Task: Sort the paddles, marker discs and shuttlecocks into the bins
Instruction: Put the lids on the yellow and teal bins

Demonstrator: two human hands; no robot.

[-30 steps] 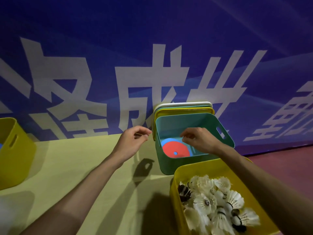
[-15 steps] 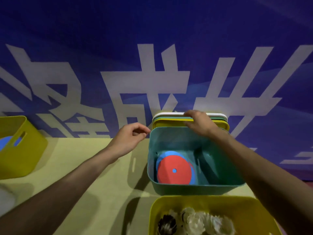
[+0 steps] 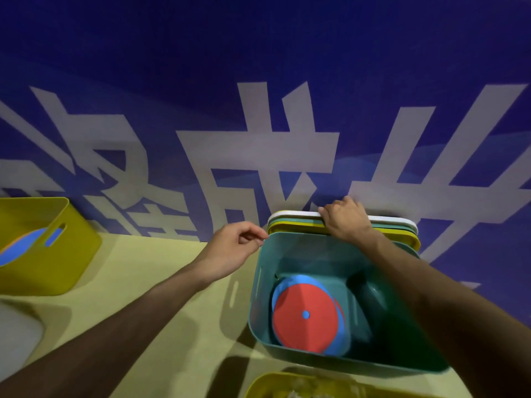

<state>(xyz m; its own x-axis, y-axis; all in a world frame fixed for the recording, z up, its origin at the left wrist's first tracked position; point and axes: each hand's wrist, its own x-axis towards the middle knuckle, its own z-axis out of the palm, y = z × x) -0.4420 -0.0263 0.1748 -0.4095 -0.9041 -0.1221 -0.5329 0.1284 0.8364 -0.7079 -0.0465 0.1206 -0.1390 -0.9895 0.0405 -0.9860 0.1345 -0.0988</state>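
White Chinese characters (image 3: 258,156) on blue banner; right hand (image 3: 346,222) gripping stacked lids (image 3: 293,222), left hand (image 3: 230,249) loosely curled, empty, beside teal bin (image 3: 258,311).

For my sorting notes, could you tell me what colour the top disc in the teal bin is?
Red, with a small blue dot at its centre: the top disc, clearest in the head view.

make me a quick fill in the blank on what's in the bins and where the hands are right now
1. The top marker disc in the teal bin is ____.
2. The right hand rests on the stacked lids ____ the teal bin.
3. The left hand holds ____.
4. The bin at far left is ____.

Missing words: red; behind; nothing; yellow
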